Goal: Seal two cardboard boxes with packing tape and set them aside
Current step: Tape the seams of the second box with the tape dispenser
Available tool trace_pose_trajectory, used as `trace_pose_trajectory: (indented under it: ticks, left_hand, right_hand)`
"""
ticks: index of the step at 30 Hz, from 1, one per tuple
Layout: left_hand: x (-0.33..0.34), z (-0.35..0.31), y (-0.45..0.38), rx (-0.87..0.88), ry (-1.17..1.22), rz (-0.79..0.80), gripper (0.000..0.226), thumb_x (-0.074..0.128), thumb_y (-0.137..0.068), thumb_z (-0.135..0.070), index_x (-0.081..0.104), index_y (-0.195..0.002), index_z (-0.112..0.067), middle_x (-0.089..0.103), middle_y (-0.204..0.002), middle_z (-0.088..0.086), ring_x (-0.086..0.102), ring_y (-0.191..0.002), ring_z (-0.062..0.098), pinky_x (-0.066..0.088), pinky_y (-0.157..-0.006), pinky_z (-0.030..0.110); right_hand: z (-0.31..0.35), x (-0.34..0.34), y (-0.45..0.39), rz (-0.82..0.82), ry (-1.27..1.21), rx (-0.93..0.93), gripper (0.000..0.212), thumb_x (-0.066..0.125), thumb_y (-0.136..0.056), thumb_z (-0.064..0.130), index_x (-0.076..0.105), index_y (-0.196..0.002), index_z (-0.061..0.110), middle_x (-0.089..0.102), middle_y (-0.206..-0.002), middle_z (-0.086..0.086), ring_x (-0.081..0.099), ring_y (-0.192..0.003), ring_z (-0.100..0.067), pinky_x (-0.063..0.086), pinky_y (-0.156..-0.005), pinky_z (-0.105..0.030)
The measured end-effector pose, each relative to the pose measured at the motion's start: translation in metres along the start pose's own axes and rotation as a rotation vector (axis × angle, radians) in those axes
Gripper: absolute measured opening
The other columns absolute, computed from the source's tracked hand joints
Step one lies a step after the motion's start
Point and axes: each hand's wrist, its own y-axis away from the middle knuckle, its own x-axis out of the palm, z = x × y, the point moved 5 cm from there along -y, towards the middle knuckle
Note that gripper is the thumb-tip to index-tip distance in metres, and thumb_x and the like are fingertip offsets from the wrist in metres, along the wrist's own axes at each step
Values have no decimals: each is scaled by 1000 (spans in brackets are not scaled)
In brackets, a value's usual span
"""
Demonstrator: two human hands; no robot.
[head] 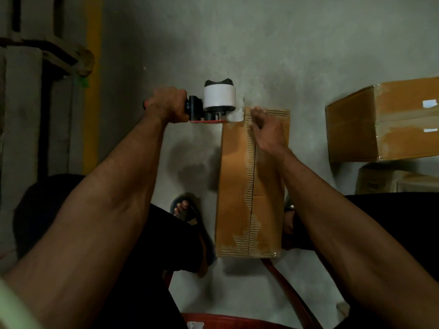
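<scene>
A narrow brown cardboard box [234, 176] stands on the concrete floor between my feet, its flaps closed along a centre seam with torn paper patches. My left hand [167, 106] grips the handle of a tape dispenser [217, 103] with a white roll, held just beyond the box's far left corner. A short strip of tape [237, 113] runs from the dispenser to that corner. My right hand [266, 131] presses down on the far end of the box top, fingers bent at the edge beside the tape.
A second, larger cardboard box [380, 122] lies on the floor to the right, with more cartons [389, 181] behind it. A yellow post [92, 91] and a wooden pallet [47, 55] stand at the left. The rim of a red chair [237, 320] is under me.
</scene>
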Motion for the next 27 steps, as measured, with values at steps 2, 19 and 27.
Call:
trace_pose_trajectory:
  ticks: [2, 19, 27]
  left_hand:
    - [1, 1, 1, -8, 10, -6, 41, 71, -83, -38, 66, -107, -6, 68, -109, 26, 66, -101, 46, 53, -84, 46]
    - [-7, -7, 11, 29, -70, -57, 35, 74, -81, -35, 70, -102, -7, 70, -96, 24, 68, -86, 46, 56, -77, 48]
    - [-6, -6, 22, -24, -140, -84, 27, 72, -79, -24, 74, -103, -14, 70, -93, 21, 69, -84, 46, 56, -73, 51]
  right_hand:
    - [17, -6, 3, 30, -136, 118, 61, 48, -100, 58, 55, -145, 17, 56, -147, -7, 49, -138, -25, 38, -111, -32]
    - [88, 35, 29, -409, -375, 449, 84, 87, -38, 75, 72, -96, 17, 75, -93, 1, 71, -79, -14, 60, -63, -28]
    - [80, 47, 40, -428, -438, 444, 81, 86, -32, 73, 73, -93, 22, 75, -87, 5, 70, -70, -7, 62, -60, -31]
